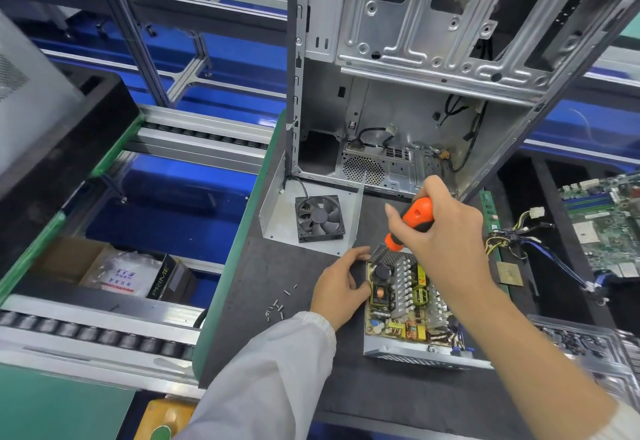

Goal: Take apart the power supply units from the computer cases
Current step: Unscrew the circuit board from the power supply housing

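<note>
An opened power supply unit (405,315) lies on the dark mat, its circuit board, coils and heat sinks exposed. My left hand (341,285) grips its left edge with curled fingers. My right hand (440,232) holds an orange and black screwdriver (410,223) upright, tip down at the unit's far left corner. The unit's metal cover with a black fan (320,218) lies flat behind it. An empty grey computer case (415,69) stands upright at the back.
Several loose screws (277,308) lie on the mat (277,353) left of the unit. A cable bundle (519,235), a chip (509,273) and a motherboard (609,225) sit to the right. A roller conveyor (86,335) and another case (34,110) are at the left.
</note>
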